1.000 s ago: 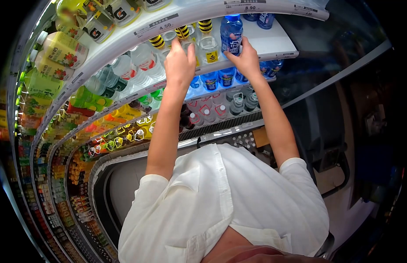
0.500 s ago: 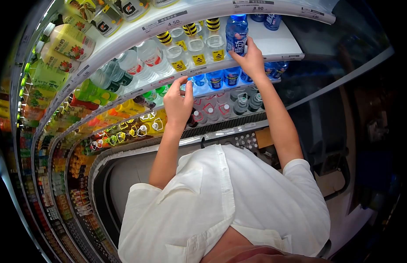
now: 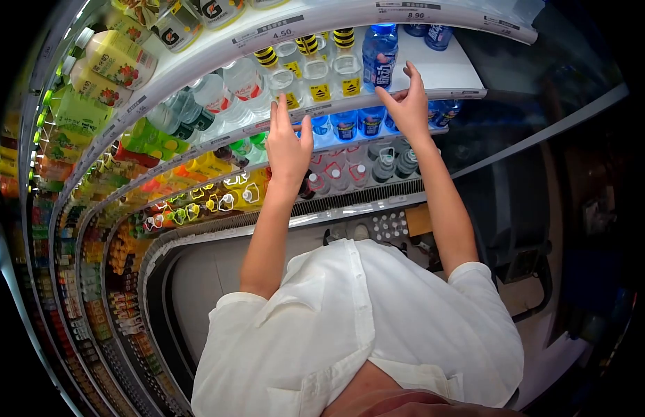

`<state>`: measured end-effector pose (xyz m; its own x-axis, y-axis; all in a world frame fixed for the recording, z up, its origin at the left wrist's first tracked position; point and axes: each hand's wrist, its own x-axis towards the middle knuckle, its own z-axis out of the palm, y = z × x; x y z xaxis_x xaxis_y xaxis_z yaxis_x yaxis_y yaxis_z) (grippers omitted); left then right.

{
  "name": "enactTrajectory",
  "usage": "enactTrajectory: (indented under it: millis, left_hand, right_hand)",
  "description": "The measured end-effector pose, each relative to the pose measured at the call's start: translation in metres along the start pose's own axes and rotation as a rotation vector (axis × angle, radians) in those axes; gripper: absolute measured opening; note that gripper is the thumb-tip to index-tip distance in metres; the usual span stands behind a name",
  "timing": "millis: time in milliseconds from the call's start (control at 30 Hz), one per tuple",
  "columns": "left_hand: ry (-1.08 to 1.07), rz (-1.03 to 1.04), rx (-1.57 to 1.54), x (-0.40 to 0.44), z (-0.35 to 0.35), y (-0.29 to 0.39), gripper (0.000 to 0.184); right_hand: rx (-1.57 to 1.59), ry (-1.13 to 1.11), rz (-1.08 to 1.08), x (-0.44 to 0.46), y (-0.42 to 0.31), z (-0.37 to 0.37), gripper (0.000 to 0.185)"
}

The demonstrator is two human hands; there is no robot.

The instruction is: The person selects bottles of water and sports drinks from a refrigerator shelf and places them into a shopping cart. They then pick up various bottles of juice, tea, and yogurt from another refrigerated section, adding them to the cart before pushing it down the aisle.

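A blue drink bottle [image 3: 379, 59] stands upright at the front of the shelf, beside clear bottles with yellow labels and black-and-yellow striped necks [image 3: 315, 80]. Just below and right of the blue bottle is my right hand [image 3: 410, 111], its thumb and fingers spread with nothing between them. The thumb tip is close to the bottle's base; whether it touches I cannot tell. My left hand [image 3: 289, 149] is raised before the shelf edge, fingers stretched upward and thumb apart, holding nothing. It partly covers the clear bottles and the shelf below.
More blue bottles [image 3: 437, 37] stand farther back on the same shelf. A lower shelf holds blue-labelled bottles [image 3: 344, 125]. Above runs a shelf edge with price tags [image 3: 282, 33]. Curved shelves of drinks, including yellow fruit-label bottles [image 3: 121, 59], sweep down the left side.
My right hand has let go of the blue bottle and drawn slightly down and right, fingers opening. My left hand's fingers have straightened upward. The view has shifted slightly.
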<state>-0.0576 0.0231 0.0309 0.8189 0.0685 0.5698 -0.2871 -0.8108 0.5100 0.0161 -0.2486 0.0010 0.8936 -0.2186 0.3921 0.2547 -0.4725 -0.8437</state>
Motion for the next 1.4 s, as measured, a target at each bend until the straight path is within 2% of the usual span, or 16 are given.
enactTrajectory:
  millis: [33,167,267,433,533,567,600,667,733,867,933,1000,1133,1300,1333,1400]
  left_hand:
    - [-0.058,-0.110,-0.100,-0.003,-0.001,0.003,0.068]
    - [-0.054,-0.031,-0.042,-0.014,0.016,-0.013,0.068]
    - [-0.107,-0.074,-0.121,-0.019,0.017,-0.014,0.067]
    - [-0.134,-0.076,-0.197,-0.023,0.011,-0.021,0.062]
    - [-0.143,-0.004,-0.208,-0.024,0.009,-0.040,0.058]
    - [-0.195,-0.064,-0.281,-0.023,-0.001,-0.036,0.055]
    - [-0.216,-0.048,-0.290,-0.022,-0.005,-0.039,0.051]
    - [-0.265,0.038,-0.328,-0.030,-0.003,-0.061,0.046]
    - [-0.337,0.002,-0.385,-0.043,-0.013,-0.053,0.042]
    - [-0.608,0.033,-0.504,-0.092,-0.001,-0.070,0.036]
    - [-0.790,0.141,-0.540,-0.122,0.012,-0.078,0.035]
    - [-0.961,0.138,-0.583,-0.152,0.015,-0.072,0.033]
    - [-1.218,0.240,-0.636,-0.189,0.013,-0.040,0.034]
    - [-1.422,0.373,-0.672,-0.214,0.020,-0.002,0.034]
    - [-1.455,0.394,-0.674,-0.217,0.024,0.002,0.035]
    - [-1.500,0.449,-0.654,-0.226,0.033,0.011,0.034]
  right_hand:
    - [0.004,0.043,0.004,-0.010,0.003,-0.004,0.095]
    - [-0.014,0.107,0.065,-0.056,0.019,-0.026,0.083]
    - [0.033,0.125,0.169,-0.104,0.035,-0.046,0.078]
    - [0.007,0.131,0.319,-0.218,0.046,-0.068,0.073]
    - [-0.058,0.129,0.420,-0.297,0.054,-0.066,0.071]
    - [-0.086,0.125,0.443,-0.322,0.051,-0.063,0.071]
    - [-0.066,0.149,0.552,-0.344,0.042,-0.059,0.068]
    - [-0.099,0.194,0.597,-0.392,0.035,-0.049,0.064]
    - [-0.183,0.184,0.669,-0.440,0.028,-0.038,0.056]
    - [-0.215,0.206,0.852,-0.515,-0.003,-0.020,0.048]
    - [-0.199,0.228,0.905,-0.542,-0.017,-0.012,0.044]
    - [-0.147,0.310,0.995,-0.568,-0.028,-0.009,0.042]
    - [-0.219,0.642,0.993,-0.620,-0.034,-0.003,0.034]
    - [-0.269,0.994,1.103,-0.680,-0.028,-0.013,0.025]
    - [-0.235,1.125,1.106,-0.695,-0.021,-0.017,0.029]
    - [-0.263,1.244,1.204,-0.732,-0.008,-0.034,0.034]
